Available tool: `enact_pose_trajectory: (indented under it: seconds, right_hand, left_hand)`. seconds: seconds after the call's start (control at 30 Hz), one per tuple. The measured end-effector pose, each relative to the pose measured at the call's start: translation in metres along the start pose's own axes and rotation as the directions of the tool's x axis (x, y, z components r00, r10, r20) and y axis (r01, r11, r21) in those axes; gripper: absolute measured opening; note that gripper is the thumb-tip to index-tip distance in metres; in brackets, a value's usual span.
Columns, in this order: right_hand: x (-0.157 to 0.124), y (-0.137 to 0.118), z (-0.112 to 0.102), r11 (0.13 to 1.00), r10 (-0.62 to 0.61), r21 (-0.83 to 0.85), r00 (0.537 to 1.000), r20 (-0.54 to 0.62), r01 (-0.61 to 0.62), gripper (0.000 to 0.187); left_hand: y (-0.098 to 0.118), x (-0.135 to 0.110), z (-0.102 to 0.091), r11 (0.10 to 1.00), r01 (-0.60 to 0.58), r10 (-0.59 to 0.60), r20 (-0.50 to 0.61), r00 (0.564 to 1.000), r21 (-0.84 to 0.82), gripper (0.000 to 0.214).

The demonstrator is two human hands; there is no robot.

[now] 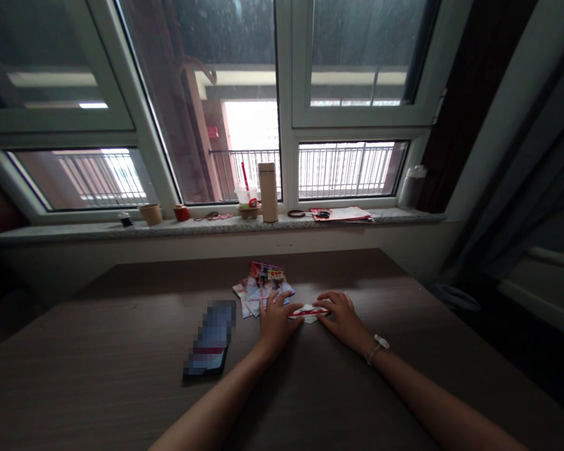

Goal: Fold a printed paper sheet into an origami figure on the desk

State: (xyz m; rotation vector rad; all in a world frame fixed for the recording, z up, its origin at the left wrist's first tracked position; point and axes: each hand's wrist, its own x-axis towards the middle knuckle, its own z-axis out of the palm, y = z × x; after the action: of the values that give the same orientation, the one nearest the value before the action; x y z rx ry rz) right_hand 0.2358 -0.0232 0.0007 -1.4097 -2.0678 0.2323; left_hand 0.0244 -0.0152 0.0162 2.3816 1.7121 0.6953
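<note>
A small piece of folded paper, white with a red strip across it, lies on the brown table between my hands. At its left end, my left hand holds it with thumb and index finger, the other fingers bent and a little apart. My right hand grips the right end, thumb on the near side and fingers on the far side. A bracelet with a white charm circles my right wrist. Just beyond my left hand, several colourful printed cards or leaflets lie overlapping, partly hidden by its fingers.
A phone, its screen blurred out, lies left of my left hand on the table. Along the windowsill stand a paper cup, a red cup, a beige thermos, scissors, papers and a grey bottle.
</note>
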Motion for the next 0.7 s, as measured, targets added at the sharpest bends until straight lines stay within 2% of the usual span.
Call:
enact_pose_trajectory:
  seconds: [0.1,0.27,0.43,0.7]
  right_hand:
    - [-0.0011,-0.0043,-0.0021,0.998,-0.066,0.014,0.997,0.044,0.065,0.022]
    - [-0.0012,-0.0071,-0.0040,0.998,-0.053,0.025,0.995,0.090,0.051,0.018]
    - [-0.0002,-0.0058,-0.0023,0.999,-0.047,0.017,0.996,0.075,0.046,0.016]
    - [0.0014,-0.0070,-0.0010,0.997,-0.077,-0.015,0.996,0.052,0.078,0.012]
  left_hand:
    - [-0.0003,0.0006,0.0012,0.999,-0.029,0.030,0.019,0.999,-0.029,0.022]
    - [0.0001,-0.0002,0.0007,0.999,-0.021,0.023,0.047,0.999,-0.037,0.021]
    - [-0.0008,0.0021,0.0010,0.999,-0.008,0.010,0.072,0.997,-0.033,0.020]
    - [-0.0040,0.0051,0.0065,1.000,-0.015,0.016,0.053,0.998,-0.004,0.015]
